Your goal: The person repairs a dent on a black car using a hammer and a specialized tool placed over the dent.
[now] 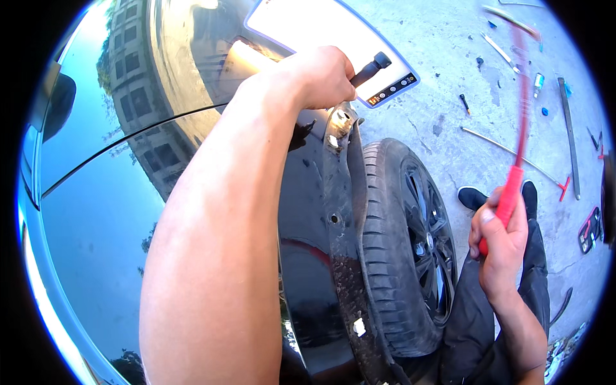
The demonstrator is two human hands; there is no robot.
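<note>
My left hand (324, 76) reaches over the dark, glossy car panel (314, 256), its fingers closed round a short black rod tool (372, 69) with a thick end. What the rod's other end touches is hidden by the hand. Right behind it stands a bright white light board (321, 32) with a row of controls along its lower edge. On the right side, my right hand (502, 237) grips the red handle of a slim hammer (512, 196). The hammer is raised, and its shaft and head are smeared by motion.
Below the panel's rough inner flange (350, 282) sits a tyre on a black wheel (410, 244). My legs (471, 308) are beside it. Across the concrete floor lie a T-handled rod (513, 154), a long dark bar (569, 138), a small tube (538, 83) and several small tools.
</note>
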